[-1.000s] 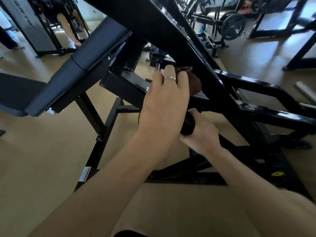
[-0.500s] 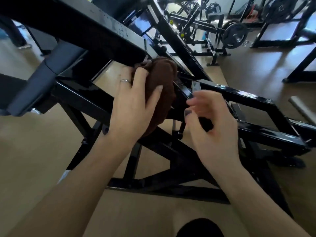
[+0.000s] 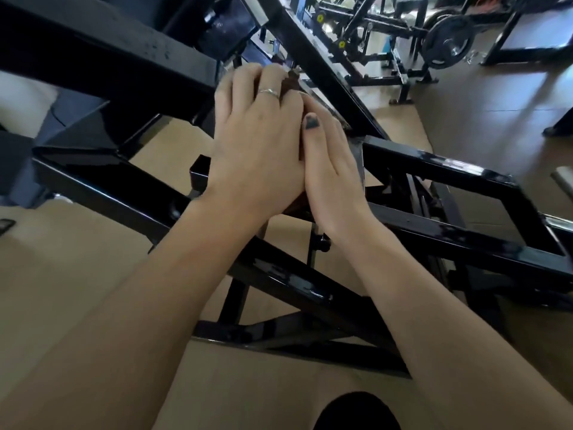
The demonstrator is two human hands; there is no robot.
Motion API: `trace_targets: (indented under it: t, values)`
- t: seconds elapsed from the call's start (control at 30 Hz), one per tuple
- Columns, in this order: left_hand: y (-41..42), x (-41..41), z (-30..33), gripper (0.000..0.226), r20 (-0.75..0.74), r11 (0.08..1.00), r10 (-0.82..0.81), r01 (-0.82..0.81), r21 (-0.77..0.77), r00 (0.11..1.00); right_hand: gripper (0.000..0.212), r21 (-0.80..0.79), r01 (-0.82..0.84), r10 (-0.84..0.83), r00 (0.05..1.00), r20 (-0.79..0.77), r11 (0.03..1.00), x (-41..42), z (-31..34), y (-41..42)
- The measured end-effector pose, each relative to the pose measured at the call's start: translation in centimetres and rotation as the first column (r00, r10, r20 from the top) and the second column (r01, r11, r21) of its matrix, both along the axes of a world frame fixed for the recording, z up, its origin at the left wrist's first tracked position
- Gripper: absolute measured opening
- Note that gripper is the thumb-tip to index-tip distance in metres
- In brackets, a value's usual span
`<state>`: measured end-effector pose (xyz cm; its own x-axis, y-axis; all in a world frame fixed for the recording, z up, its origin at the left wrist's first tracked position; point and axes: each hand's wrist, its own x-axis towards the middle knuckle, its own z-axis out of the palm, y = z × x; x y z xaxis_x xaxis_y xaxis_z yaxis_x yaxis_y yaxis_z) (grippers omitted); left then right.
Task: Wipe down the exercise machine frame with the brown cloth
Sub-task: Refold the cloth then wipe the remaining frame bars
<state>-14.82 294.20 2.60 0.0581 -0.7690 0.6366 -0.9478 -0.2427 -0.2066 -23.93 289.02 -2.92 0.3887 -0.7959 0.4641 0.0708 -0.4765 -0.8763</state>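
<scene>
we find the brown cloth point(image 3: 290, 83) almost wholly hidden between the two hands, at the junction where the diagonal bar of the exercise machine frame point(image 3: 440, 164) meets its cross members, near the middle of the view. only a dark brown sliver shows past the fingertips, and another at the heels of the palms.

our left hand point(image 3: 259, 150) lies over the cloth with fingers extended and close together, pressing it; a ring sits on one finger. our right hand point(image 3: 331, 169) lies just beside it, edge touching edge, fingers also laid flat, thumb alongside. whether either hand curls under the cloth we cannot tell.

handling, as we judge it: the cloth is soft, light and limp. it will bunch and slide under a flat palm, so we should take hold of a folded wad of it, not a loose corner, with the fingers spread across the top and the thumb tucked under one edge. the frame is rigid, glossy painted steel and looks slick, so the cloth should glide with moderate pressure. edges, bolts and brackets at the junction may snag the fabric.

a weight plate point(image 3: 448, 41) stands on another rack at far right, well apart from the work.
</scene>
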Motion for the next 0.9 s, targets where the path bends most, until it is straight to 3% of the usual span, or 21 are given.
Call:
trace_targets:
  t: [0.1,0.2,0.27,0.33,0.37,0.47,0.57,0.7,0.8,0.9]
  values:
    - [1.0,1.1,1.1,0.038,-0.17,0.975,-0.175,0.195,0.108,0.97,0.054,0.041,-0.035,0.035,0.999,-0.003,0.999,-0.1,0.6,0.0]
    - [1.5,1.6,1.9,0.034,-0.311,0.95,-0.223,0.277,0.142,0.924,0.064,0.046,-0.029,0.031,0.998,-0.048,0.999,-0.1,1.5,0.2]
    - [1.8,1.7,2.2,0.028,-0.414,0.932,-0.304,0.357,0.055,0.858,0.07,0.089,-0.033,0.037,0.998,-0.051,0.995,0.1,1.9,0.1]
    - [2.1,1.7,2.3,0.047,-0.555,0.882,-0.428,0.463,-0.086,0.713,0.078,0.175,-0.037,0.047,0.997,-0.053,0.984,0.4,2.0,-0.3]
    - [2.1,1.8,2.3,0.053,-0.566,0.876,-0.446,0.468,-0.118,0.693,0.079,0.199,-0.021,0.036,0.997,-0.07,0.98,0.6,2.1,-0.5]
    - [1.6,2.0,1.3,0.049,-0.44,0.916,-0.395,0.384,-0.117,0.807,0.074,0.107,0.084,-0.069,0.988,-0.136,0.991,1.2,1.8,-0.5]
    - [1.0,1.6,0.8,0.047,-0.427,0.924,-0.381,0.355,-0.143,0.82,0.055,-0.048,0.164,-0.167,0.983,-0.07,0.985,1.2,0.7,-0.3]
    - [0.0,1.8,0.1,0.048,-0.277,0.941,-0.334,0.304,-0.149,0.901,0.042,-0.004,0.192,-0.192,0.978,-0.083,0.981,-0.2,-1.2,-1.6]
    - [-1.1,1.3,-1.1,0.051,-0.059,0.981,-0.134,0.124,-0.151,0.989,0.034,0.082,0.213,-0.202,0.972,-0.122,0.974,-2.8,-4.3,-2.4]
    - [-2.3,1.1,-1.9,0.04,-0.04,0.974,-0.077,0.066,-0.215,0.996,0.035,0.139,0.286,-0.254,0.944,-0.209,0.948,-6.3,-7.6,-2.5]
